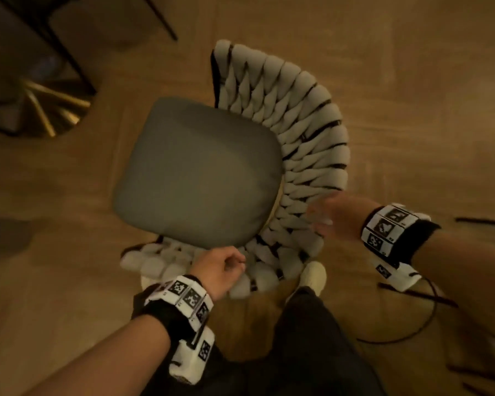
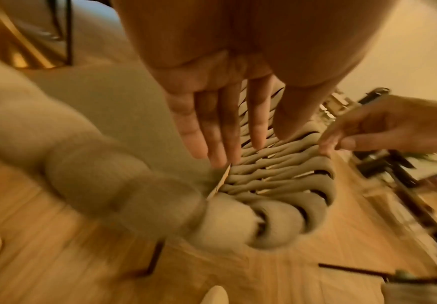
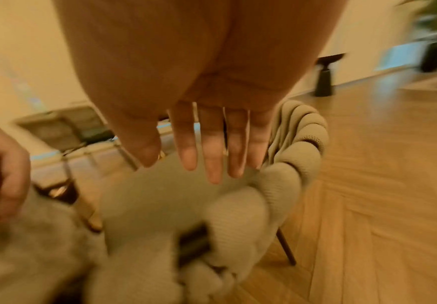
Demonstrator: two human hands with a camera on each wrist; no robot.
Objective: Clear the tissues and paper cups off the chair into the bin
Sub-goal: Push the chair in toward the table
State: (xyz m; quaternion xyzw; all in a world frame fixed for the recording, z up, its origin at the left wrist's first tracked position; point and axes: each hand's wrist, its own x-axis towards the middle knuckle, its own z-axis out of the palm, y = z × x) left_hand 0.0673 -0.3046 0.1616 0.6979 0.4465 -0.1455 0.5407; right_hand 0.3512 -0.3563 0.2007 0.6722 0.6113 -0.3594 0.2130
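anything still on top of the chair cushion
Nothing shows on the grey cushion: no tissues, no cups. Both hands are off it, by the woven backrest. What lies under the cushion is hidden.

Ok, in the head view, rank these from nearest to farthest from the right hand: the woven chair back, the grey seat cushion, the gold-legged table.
1. Woven chair back: right at the fingertips of the right hand.
2. Grey seat cushion: further left, in the middle of the chair.
3. Gold-legged table: far upper left, across the floor.
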